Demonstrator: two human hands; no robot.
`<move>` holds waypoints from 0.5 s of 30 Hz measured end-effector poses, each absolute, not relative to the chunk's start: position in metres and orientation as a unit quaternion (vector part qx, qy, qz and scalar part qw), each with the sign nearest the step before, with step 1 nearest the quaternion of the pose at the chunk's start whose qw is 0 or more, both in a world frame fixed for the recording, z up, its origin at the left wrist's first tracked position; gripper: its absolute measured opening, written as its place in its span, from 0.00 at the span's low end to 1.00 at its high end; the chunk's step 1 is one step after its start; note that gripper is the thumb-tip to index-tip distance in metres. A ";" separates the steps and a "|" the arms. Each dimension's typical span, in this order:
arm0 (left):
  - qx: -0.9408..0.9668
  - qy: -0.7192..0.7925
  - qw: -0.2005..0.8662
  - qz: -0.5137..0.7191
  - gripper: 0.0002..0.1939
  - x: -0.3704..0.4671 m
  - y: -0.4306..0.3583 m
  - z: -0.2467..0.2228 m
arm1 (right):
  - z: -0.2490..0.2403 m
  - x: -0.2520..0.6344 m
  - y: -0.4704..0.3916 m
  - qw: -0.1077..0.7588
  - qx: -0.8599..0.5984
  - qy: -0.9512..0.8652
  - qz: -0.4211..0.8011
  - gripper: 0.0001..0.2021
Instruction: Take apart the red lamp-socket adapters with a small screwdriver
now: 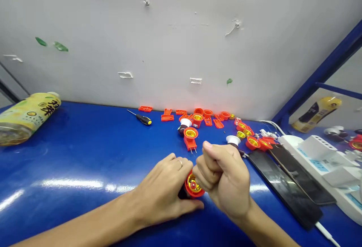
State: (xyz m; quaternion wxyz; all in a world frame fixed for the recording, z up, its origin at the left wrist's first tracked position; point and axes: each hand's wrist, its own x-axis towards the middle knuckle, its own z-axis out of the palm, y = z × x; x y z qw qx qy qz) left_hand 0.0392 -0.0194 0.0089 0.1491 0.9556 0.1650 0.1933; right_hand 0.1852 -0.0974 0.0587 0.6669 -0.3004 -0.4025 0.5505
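My left hand (166, 190) is wrapped round a red lamp socket (194, 184) with a gold threaded inside, its opening facing up. A dark part shows beneath the socket, between the thumb and fingers. Just to the right, my right hand (226, 175) is curled closed beside the socket's rim; whatever its fingers hold, if anything, is hidden. Beyond the hands stands another red socket with two plug pins (190, 137), and behind it a white and black socket (185, 125).
Red socket parts (207, 114) lie along the wall. A screwdriver (143, 119) is at back centre-left, a yellow bottle (31, 117) at far left. On the right are more red sockets (252, 142), two phones (283, 186) and a white power strip (319, 164) with cables.
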 end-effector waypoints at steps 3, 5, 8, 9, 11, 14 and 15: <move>0.963 0.134 0.151 0.176 0.16 0.040 -0.013 0.006 | 0.060 0.187 -0.098 0.647 -0.292 -0.404 0.577 0.29; 0.961 0.128 0.151 0.195 0.11 0.037 -0.001 0.004 | 0.059 0.186 -0.098 0.633 -0.289 -0.396 0.599 0.29; 0.954 0.143 0.146 0.219 0.07 0.036 0.008 0.000 | 0.053 0.183 -0.096 0.626 -0.310 -0.398 0.595 0.29; 0.955 0.140 0.142 0.221 0.07 0.038 0.008 0.000 | 0.049 0.182 -0.095 0.628 -0.318 -0.403 0.585 0.29; 0.956 0.139 0.133 0.221 0.08 0.042 0.005 0.004 | 0.044 0.182 -0.092 0.634 -0.329 -0.414 0.564 0.29; 0.944 0.200 0.124 0.232 0.14 0.036 -0.001 0.022 | 0.041 0.186 -0.090 0.642 -0.338 -0.420 0.545 0.29; 0.933 0.241 0.121 0.238 0.13 0.027 -0.005 0.029 | 0.042 0.188 -0.091 0.647 -0.338 -0.418 0.541 0.29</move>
